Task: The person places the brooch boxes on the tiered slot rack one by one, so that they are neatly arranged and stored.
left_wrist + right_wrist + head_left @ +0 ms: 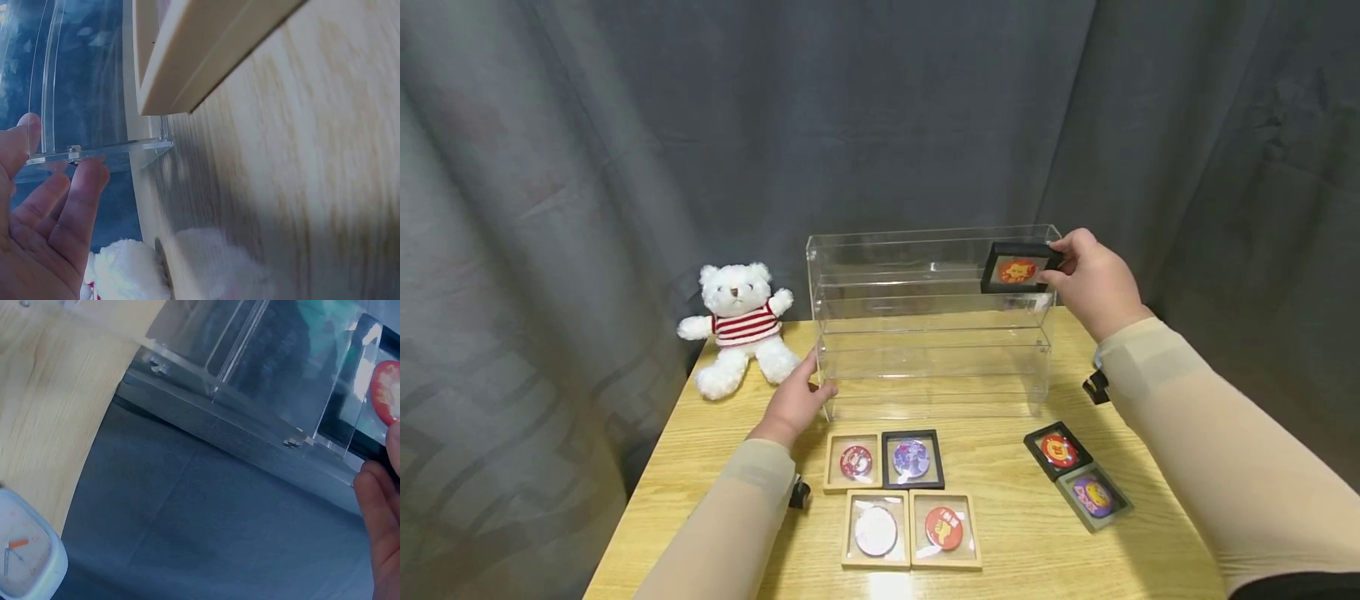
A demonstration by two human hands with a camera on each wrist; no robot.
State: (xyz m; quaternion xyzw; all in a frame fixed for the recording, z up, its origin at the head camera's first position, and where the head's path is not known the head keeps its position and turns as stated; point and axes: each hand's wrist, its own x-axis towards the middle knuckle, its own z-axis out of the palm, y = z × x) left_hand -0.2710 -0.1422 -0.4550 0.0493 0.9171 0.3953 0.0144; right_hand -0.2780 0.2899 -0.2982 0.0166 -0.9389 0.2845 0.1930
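My right hand (1097, 283) pinches the right edge of a black square display frame (1018, 271) holding a red-and-yellow round badge. It holds the frame tilted at the upper right tier of a clear acrylic tiered shelf (813, 287). In the right wrist view, my fingers (375, 503) lie along the frame's edge beside the shelf's side panel. My left hand (793, 402) grips the shelf's left side panel low down. The left wrist view shows thumb and fingers (87, 187) on either side of that clear panel.
Four wood-tone or black frames, one a purple-badge frame (912, 459), lie before the shelf. A black frame (1058, 450) and a greenish frame (1093, 497) lie at right. A white teddy bear (745, 327) sits at left. A small clock (28, 550) stands right of the shelf.
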